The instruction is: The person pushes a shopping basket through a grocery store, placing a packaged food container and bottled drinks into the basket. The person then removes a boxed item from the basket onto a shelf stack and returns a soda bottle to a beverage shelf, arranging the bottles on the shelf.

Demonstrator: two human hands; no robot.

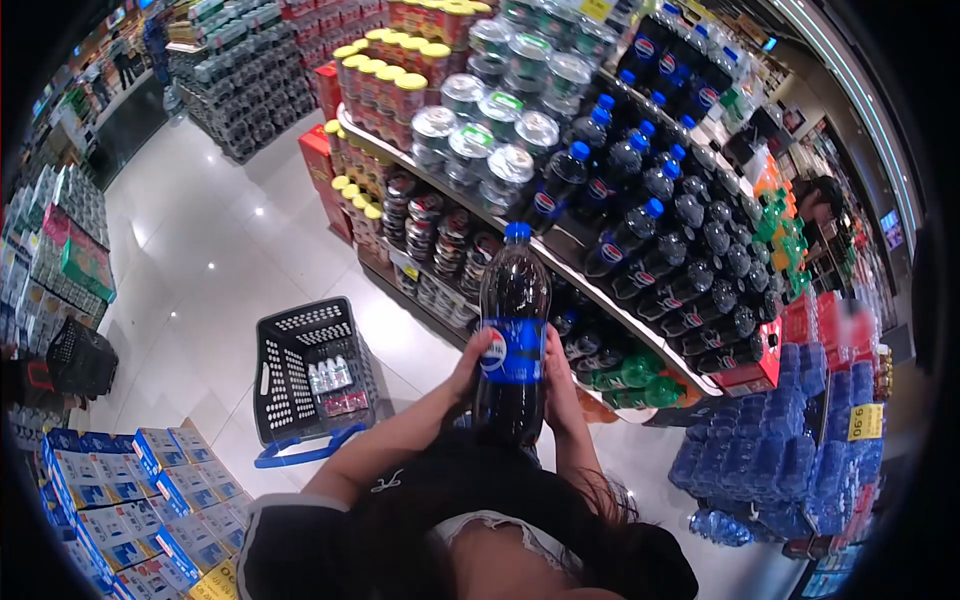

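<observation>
Between my two hands, upright in front of my body, is a large cola bottle [515, 290] with a blue cap, a blue label and dark liquid inside. My left hand [468, 365] is wrapped round the label on its left side. On the opposite side my right hand [560, 375] grips it at the same height. Just beyond it stands a shelf [600, 290] bearing rows of similar dark bottles [625, 240] with blue caps. A dark shopping basket [305, 375] with a blue handle is on the floor to the left, holding small clear bottles [330, 374] and a red pack [344, 403].
Yellow-lidded jars [385, 80] and clear-topped tubs [480, 130] fill the shelf's left part. Blue-wrapped bottle packs [760, 450] are stacked at right. Blue and white cartons [140, 500] stand lower left. Another dark basket [83, 358] is at far left. A person [818, 205] is at the right.
</observation>
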